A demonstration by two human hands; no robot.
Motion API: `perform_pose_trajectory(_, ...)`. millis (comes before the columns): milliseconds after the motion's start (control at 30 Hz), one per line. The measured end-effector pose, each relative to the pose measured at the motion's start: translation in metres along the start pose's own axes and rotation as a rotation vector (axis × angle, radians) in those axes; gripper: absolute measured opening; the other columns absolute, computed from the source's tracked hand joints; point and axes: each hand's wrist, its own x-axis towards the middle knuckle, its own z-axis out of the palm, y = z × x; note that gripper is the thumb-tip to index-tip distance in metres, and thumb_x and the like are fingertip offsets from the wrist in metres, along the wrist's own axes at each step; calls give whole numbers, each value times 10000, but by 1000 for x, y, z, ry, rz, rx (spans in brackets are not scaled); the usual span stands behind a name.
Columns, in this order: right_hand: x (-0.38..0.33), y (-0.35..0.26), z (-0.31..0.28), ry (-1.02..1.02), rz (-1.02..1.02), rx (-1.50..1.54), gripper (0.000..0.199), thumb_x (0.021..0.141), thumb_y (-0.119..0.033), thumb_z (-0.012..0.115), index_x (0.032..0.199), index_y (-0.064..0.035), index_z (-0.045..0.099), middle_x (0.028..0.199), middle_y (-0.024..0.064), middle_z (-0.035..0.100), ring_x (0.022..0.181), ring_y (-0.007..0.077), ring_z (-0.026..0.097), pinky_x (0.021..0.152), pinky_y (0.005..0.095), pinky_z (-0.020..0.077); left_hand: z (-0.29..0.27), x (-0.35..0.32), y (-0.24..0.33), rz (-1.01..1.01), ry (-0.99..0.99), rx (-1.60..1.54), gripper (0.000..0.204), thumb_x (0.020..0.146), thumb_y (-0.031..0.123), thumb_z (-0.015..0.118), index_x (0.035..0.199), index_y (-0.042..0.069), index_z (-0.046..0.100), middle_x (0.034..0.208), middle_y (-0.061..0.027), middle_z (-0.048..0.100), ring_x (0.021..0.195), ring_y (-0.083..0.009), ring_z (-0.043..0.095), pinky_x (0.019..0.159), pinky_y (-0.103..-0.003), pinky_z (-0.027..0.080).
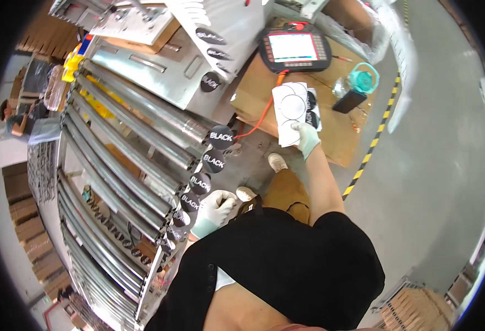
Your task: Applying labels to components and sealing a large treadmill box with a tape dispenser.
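Note:
My right hand [307, 139], in a white glove, is closed on the near end of a white sticker sheet [293, 107] marked with round outlines. The sheet lies over the cardboard table [253, 91]. Beside it, partly covered, are black round stickers [312, 110] with white lettering. My left hand [218, 207], also gloved, is curled closed at the end of a roller conveyor [143, 140]; whether anything is in its fingers is hidden. Next to that hand, black round stickers [190, 201] run in a row along the conveyor's edge.
A control pendant [293, 47] with a lit screen and orange cable [261, 118] rests on the cardboard. Near it stand a teal-lidded bottle [362, 80] and a dark phone-like slab [349, 101]. Yellow-black tape [370, 146] marks the floor. Another person [19, 124] is at far left.

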Motion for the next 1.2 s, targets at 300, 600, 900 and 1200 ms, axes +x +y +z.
perform_pose_trajectory(300, -4, -246, 10, -257, -351, 326, 345, 814, -135, 541, 1141, -25, 558, 1022, 118, 651, 927, 275, 640, 777, 419, 531, 47, 80, 75, 67, -216, -80, 82, 899, 74, 556, 901, 11, 607, 791, -6, 610, 716, -66, 555, 661, -209, 459)
perform_pose_trajectory(600, 124, -443, 25, 2, -342, 753, 289, 811, -121, 551, 1080, -16, 539, 1140, 143, 575, 959, 273, 586, 859, 404, 441, 81, 129, 109, 201, -40, 16, 147, 860, 103, 627, 945, -18, 636, 858, -66, 661, 727, -78, 600, 669, -217, 475)
perform_pose_trajectory(900, 270, -548, -26, -100, -403, 840, 191, 829, -180, 638, 998, -113, 578, 979, 74, 564, 793, 151, 589, 601, 225, 552, 89, 141, 140, -366, 70, -222, 163, 884, 123, 617, 975, -13, 624, 845, -40, 655, 733, -91, 603, 670, -217, 482)
perform_pose_trajectory(1200, 253, -536, -29, 77, -395, 841, 162, 884, -176, 545, 976, -43, 534, 850, 95, 566, 730, 220, 602, 606, 291, 581, 96, 153, 183, -384, 90, -39, 120, 869, 115, 611, 911, 8, 647, 791, -31, 652, 698, -93, 602, 643, -229, 485)
